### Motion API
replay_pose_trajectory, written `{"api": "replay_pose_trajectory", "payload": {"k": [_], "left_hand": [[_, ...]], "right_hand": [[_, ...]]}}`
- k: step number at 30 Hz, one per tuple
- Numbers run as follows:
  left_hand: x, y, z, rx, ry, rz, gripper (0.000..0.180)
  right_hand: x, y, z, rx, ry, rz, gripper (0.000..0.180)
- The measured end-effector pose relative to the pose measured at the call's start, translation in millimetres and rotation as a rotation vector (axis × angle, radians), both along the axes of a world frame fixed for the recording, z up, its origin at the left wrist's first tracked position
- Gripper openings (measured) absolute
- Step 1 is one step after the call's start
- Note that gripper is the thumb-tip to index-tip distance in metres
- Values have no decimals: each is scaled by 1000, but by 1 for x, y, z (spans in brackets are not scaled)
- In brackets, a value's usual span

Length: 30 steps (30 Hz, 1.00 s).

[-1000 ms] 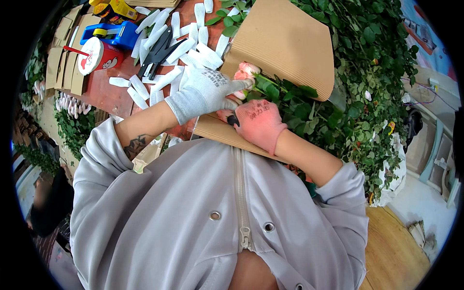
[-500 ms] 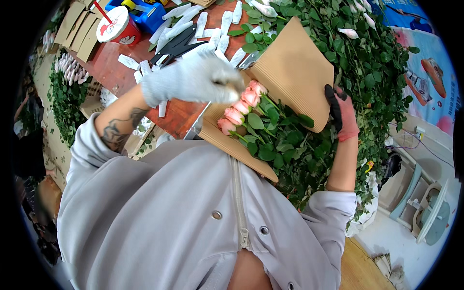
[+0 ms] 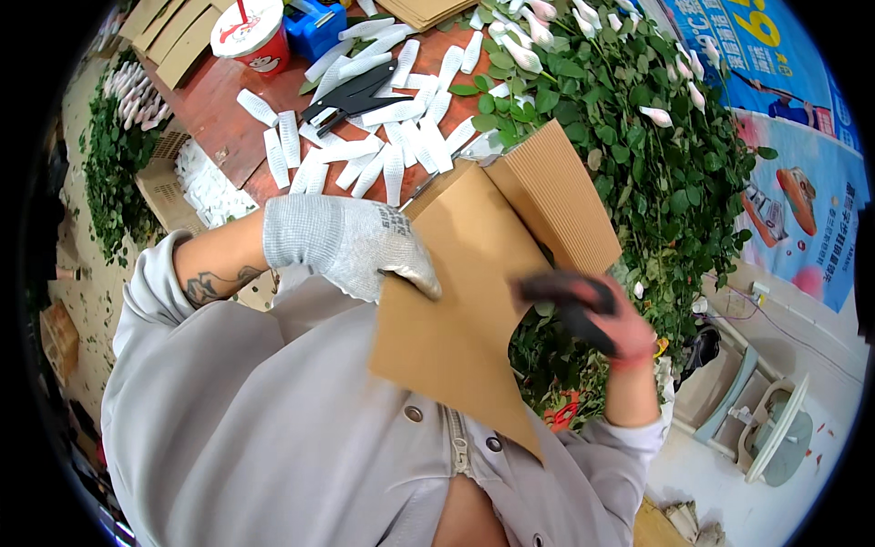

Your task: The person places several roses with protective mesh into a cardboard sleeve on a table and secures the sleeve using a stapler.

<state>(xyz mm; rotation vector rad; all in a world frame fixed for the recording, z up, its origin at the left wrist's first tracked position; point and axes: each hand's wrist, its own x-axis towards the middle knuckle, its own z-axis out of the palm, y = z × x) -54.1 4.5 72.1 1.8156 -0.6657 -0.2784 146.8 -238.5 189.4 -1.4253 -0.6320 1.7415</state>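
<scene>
My left hand (image 3: 365,246), in a grey-white knit glove, grips the left edge of a brown cardboard sheet (image 3: 465,301), its thumb lying on top. The sheet's flat face slants across the front of my body. Behind it stands a ribbed corrugated flap (image 3: 565,201). My right hand (image 3: 592,314), in a red and black glove, is smeared by motion at the sheet's right side, and its fingers are hard to read. Green rose leaves (image 3: 556,356) show below that hand. Any rose heads under the cardboard are hidden.
On the reddish table (image 3: 214,118) lie a black stapler (image 3: 351,98) and many white mesh sleeves (image 3: 392,169). A red-and-white cup (image 3: 251,36) stands beside a blue tape dispenser (image 3: 314,32). Sleeved roses (image 3: 620,118) heap at the right. Red scissors (image 3: 562,410) lie among leaves.
The cardboard now covers the pink roses seen before. My left hand has come down onto its left edge; my right hand has left the flap's edge and moved inward and down.
</scene>
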Motion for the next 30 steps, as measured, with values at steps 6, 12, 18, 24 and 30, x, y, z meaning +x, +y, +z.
{"api": "replay_pose_trajectory", "payload": {"k": [6, 12, 18, 24, 30], "left_hand": [[16, -3, -6, 70, 287, -124, 52], [-3, 21, -1, -228, 371, -115, 62], [31, 70, -23, 243, 104, 980, 42], [161, 139, -50, 867, -57, 1293, 79], [178, 155, -29, 859, 204, 1225, 81]], "right_hand": [[-73, 31, -128, 156, -1478, 453, 68], [-90, 30, -136, -124, -1440, 695, 74], [-92, 25, -161, 47, -1599, 569, 67], [-90, 22, -158, 80, -1664, 571, 67], [-90, 39, -147, -46, -1546, 654, 70]]}}
